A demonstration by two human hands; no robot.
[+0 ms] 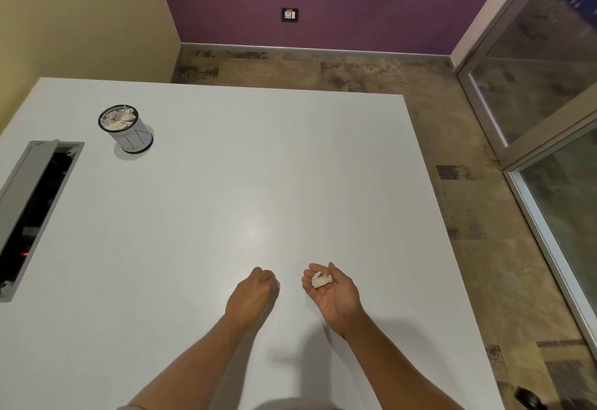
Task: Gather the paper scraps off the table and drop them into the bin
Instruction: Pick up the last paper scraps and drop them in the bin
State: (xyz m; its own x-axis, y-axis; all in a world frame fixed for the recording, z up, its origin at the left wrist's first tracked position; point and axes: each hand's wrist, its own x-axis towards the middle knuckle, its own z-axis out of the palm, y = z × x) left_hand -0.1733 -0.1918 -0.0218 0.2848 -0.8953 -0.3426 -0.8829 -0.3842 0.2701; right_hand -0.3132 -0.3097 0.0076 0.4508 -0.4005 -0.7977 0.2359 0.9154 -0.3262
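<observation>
Scraps (321, 281) sit loose in the right hand (329, 293), which is turned palm up with the fingers only half curled around a small folded wad of paper. The left hand (252, 293) is just beside it, knuckles up and curled into a loose fist low over the desk (258, 167); whether it pinches another bit of paper I cannot tell, though something pale shows at its fingertips. The bin (127, 128) stands well away, far ahead and off to the left of both hands, and it already looks heaped to the rim with crumpled paper. That is the main risk, I judge: an open cupped palm on a long carry could let the wad slide off, and a full bin may shed whatever lands on top back onto the desk. An open cable slot (35, 206) lies left of the hands, and a stray scrap could fall into it.
</observation>
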